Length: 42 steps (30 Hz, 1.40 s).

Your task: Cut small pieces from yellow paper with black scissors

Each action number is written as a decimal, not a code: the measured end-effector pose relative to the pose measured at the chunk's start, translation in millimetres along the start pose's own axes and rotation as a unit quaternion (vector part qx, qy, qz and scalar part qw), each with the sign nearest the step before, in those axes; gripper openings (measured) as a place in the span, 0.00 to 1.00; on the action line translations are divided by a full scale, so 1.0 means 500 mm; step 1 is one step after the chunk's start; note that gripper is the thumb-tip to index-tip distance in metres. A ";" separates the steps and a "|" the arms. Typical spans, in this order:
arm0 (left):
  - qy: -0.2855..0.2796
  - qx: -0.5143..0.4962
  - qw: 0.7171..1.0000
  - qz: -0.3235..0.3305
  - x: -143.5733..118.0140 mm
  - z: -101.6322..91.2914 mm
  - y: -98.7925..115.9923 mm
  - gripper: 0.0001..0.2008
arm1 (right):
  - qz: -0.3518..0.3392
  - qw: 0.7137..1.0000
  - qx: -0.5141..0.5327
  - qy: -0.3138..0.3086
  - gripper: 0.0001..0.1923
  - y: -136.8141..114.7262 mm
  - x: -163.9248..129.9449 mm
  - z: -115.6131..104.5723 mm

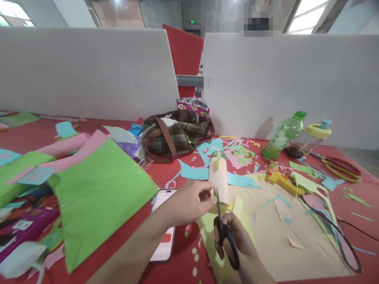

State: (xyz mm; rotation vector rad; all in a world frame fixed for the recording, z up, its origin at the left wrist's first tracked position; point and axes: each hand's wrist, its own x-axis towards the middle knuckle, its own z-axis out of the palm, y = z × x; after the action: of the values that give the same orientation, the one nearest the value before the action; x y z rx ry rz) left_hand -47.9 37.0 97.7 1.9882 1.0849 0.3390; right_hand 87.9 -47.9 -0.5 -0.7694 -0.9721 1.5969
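Note:
Black-handled scissors [227,240] are gripped in my right hand [242,246], fingers through the handles and blades pointing away from me. Close to the blade tips, my left hand [192,199] is closed in a pinch; what lies between its fingertips is too small to make out. Just beyond both hands lies a pale pink paper cylinder [218,179] with a green far end and a small yellow piece on top. Blue paper strips [194,172] stick out on either side of it. Yellow paper [217,236] lies under my hands, and a smartphone [162,244] is partly covered by my left forearm.
A yellow glue gun [284,183] with a black cord, red-and-yellow scissors [340,167], a green bottle [284,136] and a clear cup [310,140] are at right. Left is green paper [103,201]. A plaid bag [180,136] sits behind, before white partitions [89,75]. Paper scraps litter the red table.

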 end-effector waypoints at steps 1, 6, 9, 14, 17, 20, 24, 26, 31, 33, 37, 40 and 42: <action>-0.002 0.001 1.000 -0.002 0.000 -0.001 0.001 0.08 | 0.004 1.000 -0.001 0.007 0.16 -0.001 0.000 0.001; 0.008 0.001 1.000 -0.001 0.001 -0.003 0.005 0.10 | 0.016 0.999 0.006 0.033 0.15 -0.005 0.005 0.005; -0.004 0.019 1.000 0.017 0.002 -0.001 0.004 0.10 | -0.014 0.999 0.015 0.048 0.15 -0.009 0.007 0.005; -0.085 0.045 0.995 0.038 0.002 0.011 -0.004 0.09 | -0.058 0.993 0.026 0.095 0.21 -0.026 0.008 0.005; -0.129 0.060 0.988 0.055 0.001 0.021 -0.005 0.06 | -0.049 0.988 0.006 0.148 0.17 -0.035 0.007 0.005; -0.134 0.077 0.985 0.072 0.001 0.029 -0.001 0.05 | -0.031 0.985 -0.012 0.170 0.16 -0.040 0.008 0.004; -0.139 0.091 0.984 0.071 0.001 0.032 0.005 0.05 | -0.016 0.987 -0.012 0.158 0.18 -0.038 0.011 0.003; -0.141 0.097 0.983 0.069 0.001 0.031 0.006 0.05 | -0.014 0.988 -0.009 0.153 0.18 -0.036 0.011 0.003; -0.142 0.123 0.979 0.077 0.004 0.029 0.007 0.05 | -0.011 0.987 0.000 0.157 0.19 -0.036 0.010 0.006; -0.138 0.139 0.978 0.073 0.006 0.031 0.008 0.06 | -0.008 0.986 -0.008 0.167 0.19 -0.037 0.011 0.007; -0.138 0.138 0.978 0.074 0.008 0.036 0.007 0.05 | -0.008 0.982 -0.020 0.187 0.18 -0.037 0.013 0.006; -0.119 0.134 0.981 0.081 0.009 0.039 0.005 0.06 | -0.017 0.979 -0.020 0.203 0.17 -0.036 0.014 0.003; -0.107 0.129 0.983 0.082 0.009 0.041 0.005 0.08 | -0.028 0.977 -0.013 0.213 0.17 -0.037 0.014 0.002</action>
State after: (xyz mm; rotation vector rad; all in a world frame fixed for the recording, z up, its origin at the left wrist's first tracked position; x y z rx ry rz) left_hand -32.1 29.0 86.3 2.2904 0.8663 0.0688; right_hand 93.8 -39.4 16.4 -1.0421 -0.6946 1.2993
